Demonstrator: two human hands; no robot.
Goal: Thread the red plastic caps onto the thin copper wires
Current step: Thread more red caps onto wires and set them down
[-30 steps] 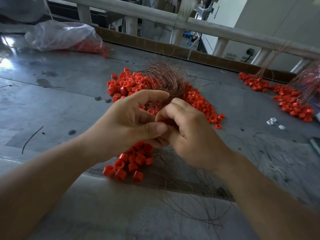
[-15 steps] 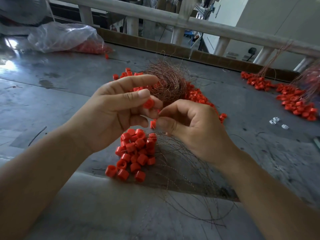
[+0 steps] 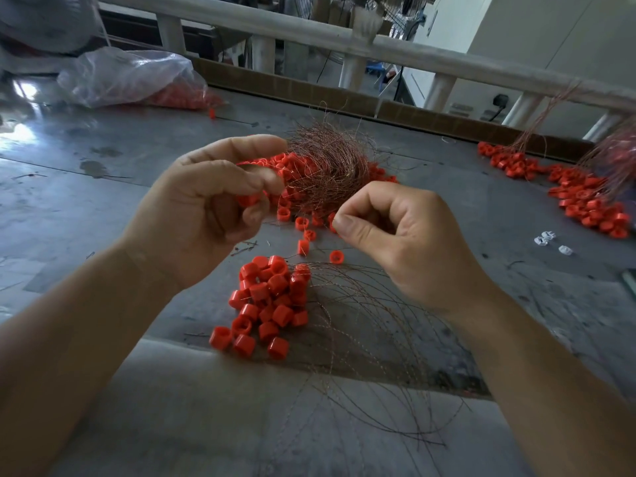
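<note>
Red plastic caps, near heap point(image 3: 268, 297): piled on the grey metal bench point(image 3: 103, 187) toward its near edge, below and between my hands.
Thin copper wires point(image 3: 371, 325): fan out of that heap to the right and toward the near edge.
Left hand point(image 3: 206, 215): raised above the bench, fingers curled, pinching a single red cap point(image 3: 248, 200) between thumb and fingertips.
Right hand point(image 3: 402, 235): raised, thumb and forefinger pressed tip to tip, other fingers curled in. I can't tell whether a wire sits in the pinch.
Loose caps point(image 3: 303, 232): scattered on the bench between my two hands.
Copper wire tangle point(image 3: 327, 166): bushy nest mid-bench, lying on more red caps, just beyond my fingertips.
Far-right heap of caps point(image 3: 585, 201): by the right edge, wires rising from it.
Clear plastic bag point(image 3: 130, 77): far-left corner, red caps inside.
Small white plastic pieces point(image 3: 547, 237): right side, just nearer me than the far-right heap.
</note>
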